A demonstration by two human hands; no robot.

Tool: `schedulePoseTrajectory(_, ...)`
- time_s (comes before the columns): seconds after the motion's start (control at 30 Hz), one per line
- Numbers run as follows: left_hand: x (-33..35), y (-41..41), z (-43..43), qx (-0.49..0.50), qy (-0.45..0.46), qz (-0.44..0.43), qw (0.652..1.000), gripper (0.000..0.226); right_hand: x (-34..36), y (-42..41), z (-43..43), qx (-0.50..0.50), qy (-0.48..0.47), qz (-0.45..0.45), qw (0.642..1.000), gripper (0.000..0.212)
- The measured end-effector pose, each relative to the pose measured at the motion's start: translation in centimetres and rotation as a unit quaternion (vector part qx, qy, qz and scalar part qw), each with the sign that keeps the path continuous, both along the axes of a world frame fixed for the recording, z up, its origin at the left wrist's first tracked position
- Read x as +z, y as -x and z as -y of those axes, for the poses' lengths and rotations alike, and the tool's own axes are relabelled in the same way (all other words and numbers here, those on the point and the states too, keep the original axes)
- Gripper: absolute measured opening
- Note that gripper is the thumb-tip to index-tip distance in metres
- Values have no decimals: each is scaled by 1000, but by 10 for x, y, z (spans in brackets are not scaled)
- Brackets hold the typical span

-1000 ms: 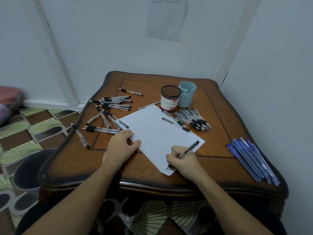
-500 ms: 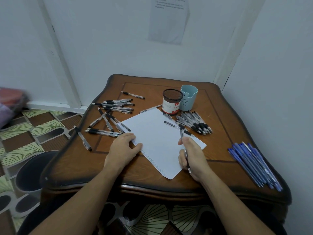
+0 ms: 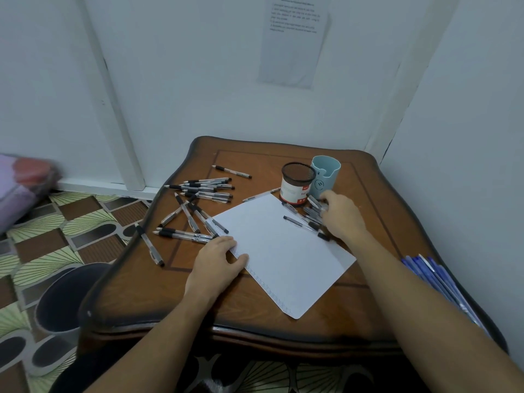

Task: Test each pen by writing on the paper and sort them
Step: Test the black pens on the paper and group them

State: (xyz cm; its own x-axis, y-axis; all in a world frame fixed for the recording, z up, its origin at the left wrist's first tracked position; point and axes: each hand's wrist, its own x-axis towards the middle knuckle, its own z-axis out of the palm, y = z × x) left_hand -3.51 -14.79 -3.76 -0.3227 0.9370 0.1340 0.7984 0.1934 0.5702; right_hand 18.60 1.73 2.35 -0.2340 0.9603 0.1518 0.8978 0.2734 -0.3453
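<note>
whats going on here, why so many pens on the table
A person is sorting pens at a wooden table. The left hand rests on the left edge of the white paper, steadying it. The right hand reaches into the pile of black-tipped pens by the mesh cup and blue cup; whether it grips one is hidden. More loose pens lie left of the paper, and blue pens sit bunched at the table's right edge.

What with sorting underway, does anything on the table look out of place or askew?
Nothing spilled. The paper lies askew, loose pens criss-cross left of it, and one pen sits alone near the left edge of the table. Blue pens crowd the right edge.
</note>
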Motion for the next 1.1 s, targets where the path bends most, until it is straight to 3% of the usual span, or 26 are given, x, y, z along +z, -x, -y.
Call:
schedulePoseTrajectory(0.13, -1, 1, -1, 1, -1, 1, 1000, 52, 3, -1, -15, -64, -17, 22, 998, 15)
schedulePoseTrajectory(0.3, -2, 1, -2, 0, -4, -1, 1000, 53, 1, -18, -22, -87, 44, -1, 995, 21)
schedulePoseTrajectory(0.47, -1, 1, -2, -3, -6, 0, 1000, 52, -3, -20, -24, -73, 19, -41, 996, 26)
schedulePoseTrajectory(0.7, -1, 1, -1, -4, -12, 5, 1000, 51, -5, 5, -21, -64, -78, 84, 991, 24)
schedulePoseTrajectory(0.8, -1, 1, 0, -7, -23, 5, 1000, 51, -16, 30, -15, 36, -73, 7, 997, 21)
schedulePoseTrajectory(0.93, -3, 1, 1, 9, -41, 6, 999, 46, -28, 82, 13, 177, 76, -129, 973, 15)
schedulePoseTrajectory(1.1, -5, 2, 1, 16, -49, -5, 999, 40, -37, 134, 37, 204, 157, -217, 942, 12)
